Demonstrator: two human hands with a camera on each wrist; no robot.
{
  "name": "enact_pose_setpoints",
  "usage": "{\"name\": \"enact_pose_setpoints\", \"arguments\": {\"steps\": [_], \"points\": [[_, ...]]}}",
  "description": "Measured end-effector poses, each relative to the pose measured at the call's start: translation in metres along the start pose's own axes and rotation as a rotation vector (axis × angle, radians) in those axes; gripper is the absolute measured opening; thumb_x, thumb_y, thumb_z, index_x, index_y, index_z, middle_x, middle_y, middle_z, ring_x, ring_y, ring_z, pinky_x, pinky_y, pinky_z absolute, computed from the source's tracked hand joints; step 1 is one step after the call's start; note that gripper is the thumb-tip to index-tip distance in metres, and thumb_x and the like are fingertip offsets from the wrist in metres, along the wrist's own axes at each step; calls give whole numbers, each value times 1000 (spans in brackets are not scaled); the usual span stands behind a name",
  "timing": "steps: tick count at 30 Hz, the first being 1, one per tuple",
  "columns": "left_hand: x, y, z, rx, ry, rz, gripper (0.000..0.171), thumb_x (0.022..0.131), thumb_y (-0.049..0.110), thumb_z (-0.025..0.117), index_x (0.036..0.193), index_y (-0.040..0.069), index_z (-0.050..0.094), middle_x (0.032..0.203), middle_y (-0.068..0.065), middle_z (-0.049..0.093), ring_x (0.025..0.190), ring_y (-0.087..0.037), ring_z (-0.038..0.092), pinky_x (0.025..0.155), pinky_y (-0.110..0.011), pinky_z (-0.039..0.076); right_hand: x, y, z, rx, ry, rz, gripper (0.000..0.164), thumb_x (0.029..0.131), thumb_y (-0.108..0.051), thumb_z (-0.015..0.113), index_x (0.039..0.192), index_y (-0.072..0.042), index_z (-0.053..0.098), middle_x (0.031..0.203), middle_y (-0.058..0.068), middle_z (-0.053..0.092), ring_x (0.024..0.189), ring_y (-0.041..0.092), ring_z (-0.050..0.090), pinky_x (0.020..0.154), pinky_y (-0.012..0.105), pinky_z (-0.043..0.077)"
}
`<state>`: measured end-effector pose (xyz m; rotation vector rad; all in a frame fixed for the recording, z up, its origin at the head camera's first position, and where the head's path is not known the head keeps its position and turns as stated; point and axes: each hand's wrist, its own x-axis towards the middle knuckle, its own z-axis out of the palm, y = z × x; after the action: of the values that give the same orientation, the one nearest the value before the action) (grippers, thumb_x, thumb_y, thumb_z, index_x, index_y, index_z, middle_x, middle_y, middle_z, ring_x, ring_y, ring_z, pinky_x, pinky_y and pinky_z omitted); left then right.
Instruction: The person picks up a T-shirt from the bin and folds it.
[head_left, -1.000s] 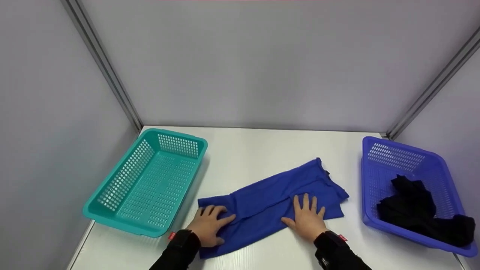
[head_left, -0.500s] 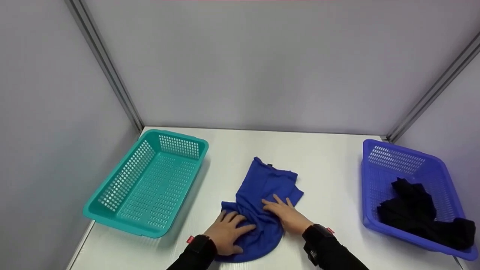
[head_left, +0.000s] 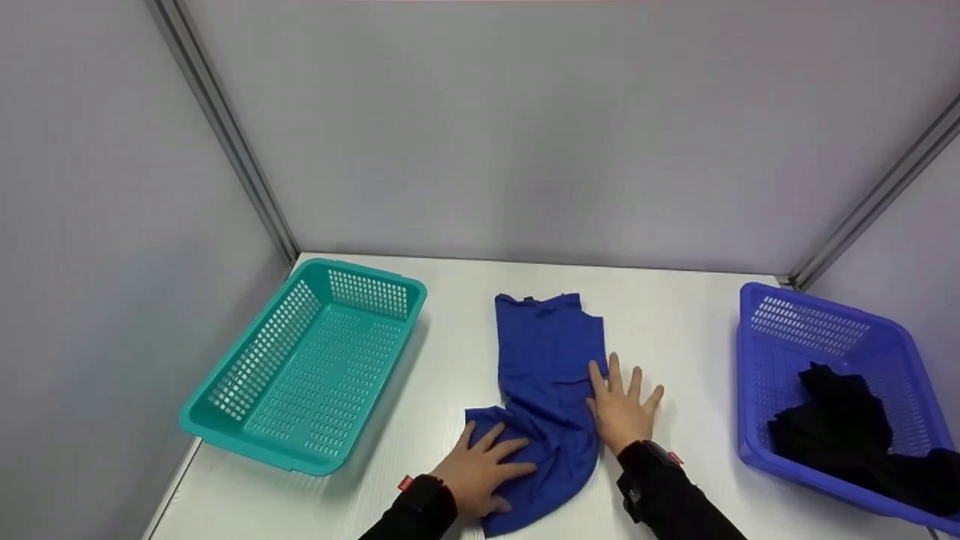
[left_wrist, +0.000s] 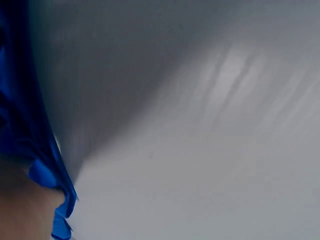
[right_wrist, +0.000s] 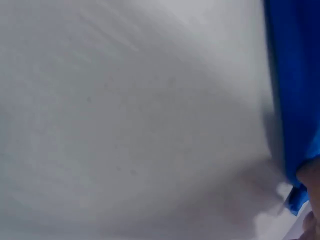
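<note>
A blue garment [head_left: 551, 345], looking like a folded shirt, lies on the white table with its upper half flat and its lower half bunched and bent toward the left. My left hand [head_left: 480, 472] rests on that lower part with its fingers spread. Along the right edge of the cloth, my right hand [head_left: 624, 409] touches it with straight, spread fingers. The left wrist view catches a strip of the blue garment [left_wrist: 20, 100] beside part of the hand. In the right wrist view the blue garment [right_wrist: 297, 75] runs down the right side.
At the left stands a teal plastic basket [head_left: 416, 300] with nothing seen inside. A blue-purple basket [head_left: 776, 319] on the right holds a black cloth [head_left: 840, 420]. Grey panels [head_left: 540, 135] wall the table in at the back and sides.
The garment has turned from lying slantwise to pointing away from me, its lower part bunching up. My left hand has shifted right; my right hand moved left, then back to the cloth's right edge.
</note>
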<state>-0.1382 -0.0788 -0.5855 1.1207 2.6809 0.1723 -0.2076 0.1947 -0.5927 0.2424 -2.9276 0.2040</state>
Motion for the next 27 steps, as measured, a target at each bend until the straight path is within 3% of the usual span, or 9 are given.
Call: {"name": "enact_pose_setpoints", "arguments": {"steps": [2,5,9,13,15,18,21,24,27], "points": [[5,3,3,42,-18,-41,67,95,62,64,156,48,40,169,12,28,156,-30,27,117,-66,28,-1,-1,-1,48,23,-20,57,98,-22,72,150,-8,53,160,25,40,140,60,38,103,85,24],[15,4,12,52,2,-127,66,96,67,55,158,51,35,170,11,26,157,-30,25,119,-65,26,-4,-11,-6,119,-2,-116,55,98,-16,71,149,-5,53,159,26,41,142,57,39,106,81,27],[30,5,25,101,112,-263,63,97,71,47,157,52,38,169,9,30,155,-34,28,119,-63,27,-16,-31,-9,182,-60,-270,51,99,-10,67,148,-4,54,159,23,43,145,53,37,110,77,27],[43,8,32,154,206,-414,63,97,74,42,155,50,43,168,6,34,152,-39,32,117,-66,29,-32,-47,-4,210,-110,-395,49,101,-14,65,148,-6,55,157,20,47,145,49,39,113,73,28],[47,8,32,132,228,-445,65,97,72,46,155,44,47,167,1,36,151,-44,33,115,-68,30,-38,-50,-1,205,-143,-440,50,102,-20,65,150,-7,53,155,19,50,144,47,42,113,73,28],[44,4,24,33,269,-411,68,97,61,58,154,26,50,161,-7,45,144,-45,41,110,-66,35,-44,-47,3,176,-200,-445,57,103,-35,63,151,-8,52,154,15,52,144,43,44,113,75,24],[35,-8,12,-93,314,-312,64,91,38,68,147,12,52,146,-12,55,131,-38,53,104,-57,44,-46,-37,3,129,-255,-414,69,100,-54,60,150,-7,53,157,13,49,147,42,41,114,78,15],[21,-21,7,-125,312,-228,52,86,21,69,136,13,59,135,-8,57,122,-32,54,98,-51,45,-47,-26,0,107,-311,-408,83,93,-68,62,146,-4,56,162,15,43,151,45,31,114,79,9],[8,-28,10,-41,302,-168,42,88,15,70,130,17,65,133,-4,57,120,-31,53,97,-48,46,-48,-20,-3,110,-347,-424,84,90,-66,66,143,-2,56,163,19,39,151,50,27,114,79,9]]}}
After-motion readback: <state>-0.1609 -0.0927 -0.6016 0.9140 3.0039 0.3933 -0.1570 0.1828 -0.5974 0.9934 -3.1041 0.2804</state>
